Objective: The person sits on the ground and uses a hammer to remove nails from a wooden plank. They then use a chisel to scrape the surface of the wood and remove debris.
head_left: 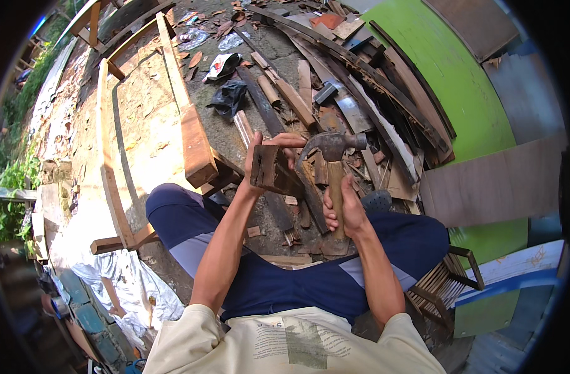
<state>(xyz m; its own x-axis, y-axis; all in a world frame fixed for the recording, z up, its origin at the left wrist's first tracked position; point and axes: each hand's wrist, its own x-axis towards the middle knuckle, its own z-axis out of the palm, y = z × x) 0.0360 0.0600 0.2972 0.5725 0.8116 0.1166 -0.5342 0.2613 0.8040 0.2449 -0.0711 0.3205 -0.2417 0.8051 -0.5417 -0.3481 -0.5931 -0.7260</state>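
Observation:
My left hand (251, 174) is wrapped round a dark, weathered wooden beam (274, 171), its cut end turned toward me. The fingers reach over its far side. In my right hand (353, 210) is a claw hammer (335, 177), gripped low on its wooden handle with the head up. The claw points left toward the beam, close to my left fingertips; whether it touches the wood I cannot tell. Between my knees, more lengths of old timber lie on the ground beneath both hands.
A long wooden frame (191, 134) stands at the left. Scrap boards (384, 81) are piled at the far right, beside a green panel (465, 93). A black plastic bag (228, 98) lies ahead. A small slatted stool (437, 290) is by my right knee; white sheeting (132, 293) lies left.

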